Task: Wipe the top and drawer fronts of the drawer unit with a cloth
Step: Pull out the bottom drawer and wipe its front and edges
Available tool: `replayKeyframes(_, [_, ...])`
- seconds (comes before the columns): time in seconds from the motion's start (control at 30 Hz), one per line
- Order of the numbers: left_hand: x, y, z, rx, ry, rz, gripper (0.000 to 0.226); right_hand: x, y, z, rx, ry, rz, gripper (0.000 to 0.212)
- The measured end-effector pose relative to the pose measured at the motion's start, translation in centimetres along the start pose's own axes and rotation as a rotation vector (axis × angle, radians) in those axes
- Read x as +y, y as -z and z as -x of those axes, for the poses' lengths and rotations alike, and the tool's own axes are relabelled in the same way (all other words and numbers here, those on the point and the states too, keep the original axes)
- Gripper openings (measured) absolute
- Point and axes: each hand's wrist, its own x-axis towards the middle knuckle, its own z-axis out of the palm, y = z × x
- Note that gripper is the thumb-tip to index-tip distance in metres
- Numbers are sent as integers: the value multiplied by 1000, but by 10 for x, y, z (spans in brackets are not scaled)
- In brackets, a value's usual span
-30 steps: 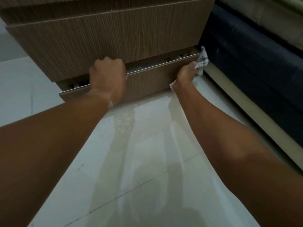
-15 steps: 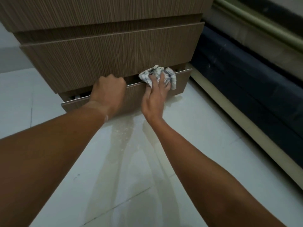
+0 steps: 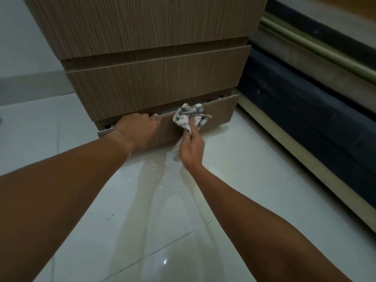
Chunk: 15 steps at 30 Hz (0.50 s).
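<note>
A brown wood-grain drawer unit (image 3: 154, 33) stands on the floor in front of me. Its bottom drawer (image 3: 220, 111) is pulled out a little, with a thin metal strip along its top edge. My left hand (image 3: 138, 129) grips that top edge left of centre, fingers curled over it. My right hand (image 3: 192, 144) pinches a crumpled checked cloth (image 3: 188, 117) and presses it against the drawer front near the top edge. The middle drawer front (image 3: 158, 84) above sits closed. The unit's top is out of view.
Glossy white floor tiles (image 3: 234, 165) spread in front of the unit and mirror my arms. A low dark blue mattress or cushion (image 3: 305, 102) on a pale base runs along the right, close to the unit's side.
My right hand swept the cloth from the drawer's right end leftward to the middle of its top edge, then slipped lower on the front. My left hand kept its grip.
</note>
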Motion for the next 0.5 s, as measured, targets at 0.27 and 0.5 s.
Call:
replayKeyframes(0.27, [0, -10, 2, -85, 57, 58, 72, -33, -21, -24, 77, -231, -179, 46])
replayKeyframes(0.5, [4, 31, 1, -137, 133, 146, 50, -57, -14, -28, 132, -329, -332, 42])
